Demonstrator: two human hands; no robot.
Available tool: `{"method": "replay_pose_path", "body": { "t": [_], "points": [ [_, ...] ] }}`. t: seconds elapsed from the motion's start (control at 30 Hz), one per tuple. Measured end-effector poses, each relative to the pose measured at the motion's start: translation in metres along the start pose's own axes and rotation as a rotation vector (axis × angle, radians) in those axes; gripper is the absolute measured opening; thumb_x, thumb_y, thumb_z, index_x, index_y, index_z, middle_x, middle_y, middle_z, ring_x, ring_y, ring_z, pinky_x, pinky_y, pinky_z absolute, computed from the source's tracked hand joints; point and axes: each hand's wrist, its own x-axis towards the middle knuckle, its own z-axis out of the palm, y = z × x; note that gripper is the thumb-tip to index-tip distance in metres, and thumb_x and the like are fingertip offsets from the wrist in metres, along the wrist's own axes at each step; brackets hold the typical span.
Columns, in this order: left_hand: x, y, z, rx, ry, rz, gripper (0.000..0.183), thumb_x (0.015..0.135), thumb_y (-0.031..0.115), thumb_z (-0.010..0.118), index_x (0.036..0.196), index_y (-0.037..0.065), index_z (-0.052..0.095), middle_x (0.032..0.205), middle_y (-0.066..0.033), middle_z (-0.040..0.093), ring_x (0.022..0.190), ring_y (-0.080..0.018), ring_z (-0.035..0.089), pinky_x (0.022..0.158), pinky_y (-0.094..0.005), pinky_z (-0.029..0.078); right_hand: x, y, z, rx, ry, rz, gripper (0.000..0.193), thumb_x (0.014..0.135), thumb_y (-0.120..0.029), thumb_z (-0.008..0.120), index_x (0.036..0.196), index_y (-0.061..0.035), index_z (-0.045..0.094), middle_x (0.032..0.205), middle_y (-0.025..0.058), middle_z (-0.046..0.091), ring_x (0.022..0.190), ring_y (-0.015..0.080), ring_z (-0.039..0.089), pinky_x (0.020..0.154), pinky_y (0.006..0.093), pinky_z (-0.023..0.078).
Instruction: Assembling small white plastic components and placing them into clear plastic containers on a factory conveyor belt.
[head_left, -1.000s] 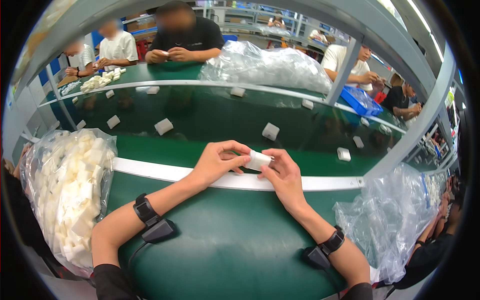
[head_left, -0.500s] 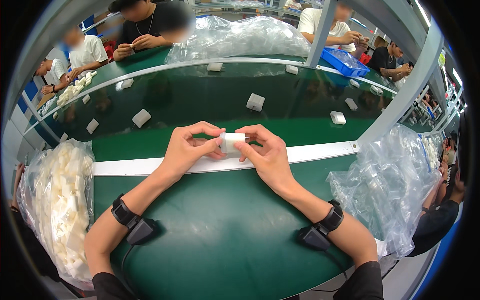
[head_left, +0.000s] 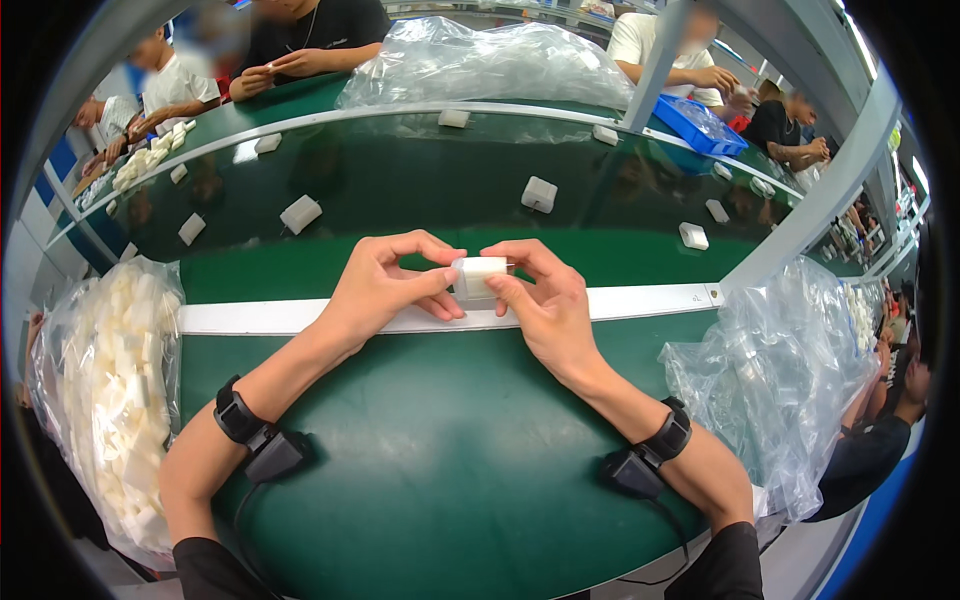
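A small white plug-like block point(head_left: 484, 268) is held level between my two hands, above the white rail. Thin metal pins stick out of its right end, and a translucent cover shows at its left end. The thumb and fingers of my left hand point(head_left: 385, 280) pinch that covered end. With thumb and forefinger my right hand point(head_left: 548, 308) grips the pin end, covering part of it. Whether the cover is fully seated on the block, I cannot tell.
Similar white blocks point(head_left: 539, 194) lie scattered on the dark green conveyor beyond the white rail point(head_left: 650, 301). Left stands a clear bag point(head_left: 120, 400) of cream-white pieces; right, a crumpled clear plastic bag point(head_left: 775, 370). Across are co-workers, another large bag point(head_left: 490, 65) and a blue tray point(head_left: 700, 128).
The scattered blocks on the conveyor have shifted slightly rightward. The whole view has moved a little. Both my hands keep the same pinch on the block.
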Motion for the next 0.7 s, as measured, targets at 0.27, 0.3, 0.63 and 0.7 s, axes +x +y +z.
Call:
{"method": "replay_pose_path", "body": {
  "t": [0.27,0.3,0.63,0.7],
  "points": [
    [0.003,-0.002,-0.006,0.045,-0.043,-0.091,0.019,0.092,0.002,0.067,0.109,-0.007,0.065,0.1,-0.0095,0.063,0.074,-0.0193,0.072,0.065,-0.0271,0.061,0.0,0.0,-0.005,-0.184,-0.057,-0.01,0.021,0.099,-0.012,0.06,0.115,0.001,0.061,0.102,0.0067,0.063,0.077,0.0101,0.059,0.061,0.0257,0.048],
    [0.002,-0.001,-0.007,0.055,-0.03,-0.089,0.019,0.092,0.002,0.067,0.109,-0.007,0.065,0.1,-0.0095,0.063,0.074,-0.0193,0.072,0.065,-0.0271,0.061,0.002,0.001,-0.005,-0.173,-0.066,-0.019,0.021,0.099,-0.012,0.06,0.115,0.001,0.061,0.102,0.0067,0.063,0.077,0.0101,0.059,0.061,0.0257,0.048],
    [0.005,-0.002,-0.014,-0.005,-0.39,-0.072,0.05,0.084,0.001,0.073,0.128,-0.002,0.05,0.089,-0.0054,0.062,0.069,-0.013,0.067,0.057,-0.0231,0.052,0.004,0.002,-0.006,0.222,-0.083,0.226,0.049,0.09,-0.006,0.072,0.128,0.0032,0.042,0.104,0.0101,0.054,0.087,0.0174,0.066,0.06,0.0268,0.057],
    [0.005,-0.003,-0.016,-0.007,-0.385,-0.096,0.051,0.082,-0.001,0.075,0.126,0.0,0.048,0.094,-0.0067,0.064,0.073,-0.0139,0.069,0.06,-0.0241,0.053,0.004,-0.001,-0.003,0.216,-0.081,0.219,0.051,0.088,-0.004,0.072,0.129,0.003,0.042,0.105,0.0107,0.054,0.092,0.0189,0.066,0.067,0.0285,0.059]
  ]
}}
